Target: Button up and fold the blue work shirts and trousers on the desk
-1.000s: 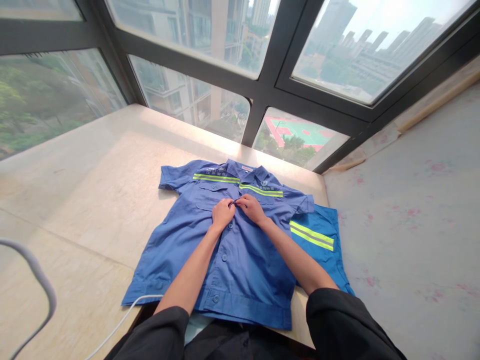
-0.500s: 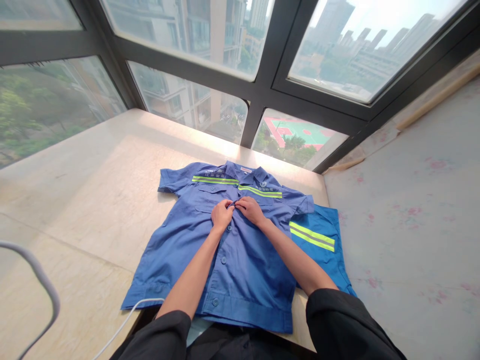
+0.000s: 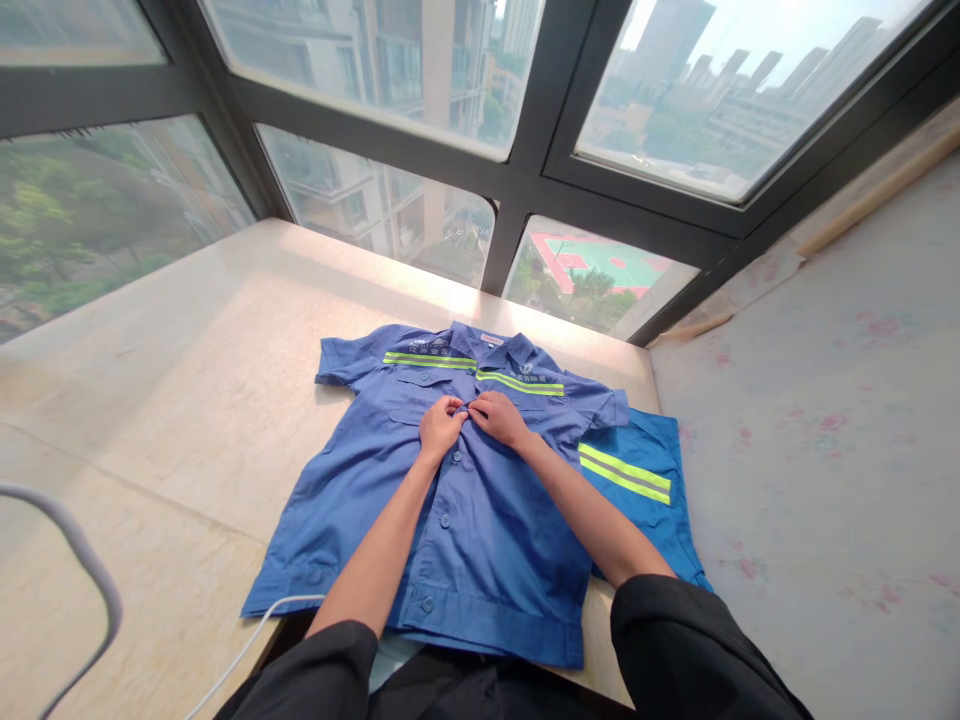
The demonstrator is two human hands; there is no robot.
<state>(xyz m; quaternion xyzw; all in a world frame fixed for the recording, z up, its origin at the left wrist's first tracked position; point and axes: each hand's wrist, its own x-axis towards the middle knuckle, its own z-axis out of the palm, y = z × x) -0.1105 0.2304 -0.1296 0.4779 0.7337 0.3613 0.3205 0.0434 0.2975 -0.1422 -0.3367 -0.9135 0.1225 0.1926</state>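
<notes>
A blue short-sleeved work shirt (image 3: 510, 540) lies front up on the sill, collar toward the window, with yellow-green reflective strips across its chest. My left hand (image 3: 441, 427) pinches the front placket at chest height. Close against it, my right hand (image 3: 496, 417) grips the other side of the same placket. The fingertips of both hands nearly meet, and a button there, if any, is hidden by them. Below my hands, several buttons (image 3: 445, 521) run down the front. Another blue garment (image 3: 637, 440) with a reflective strip lies partly under the shirt's right side.
The pale stone sill (image 3: 172, 400) spreads out to the left. A thick grey cable (image 3: 90, 560) curves at the left edge, and a thin white cord (image 3: 259, 630) touches the shirt's lower left corner. Dark window frames (image 3: 375, 130) stand behind; a flowered wall (image 3: 817, 450) bounds the right.
My left hand has shifted very slightly left, fingers still pinching the placket. My right hand stays almost in place, and the shirt lies nearly as before.
</notes>
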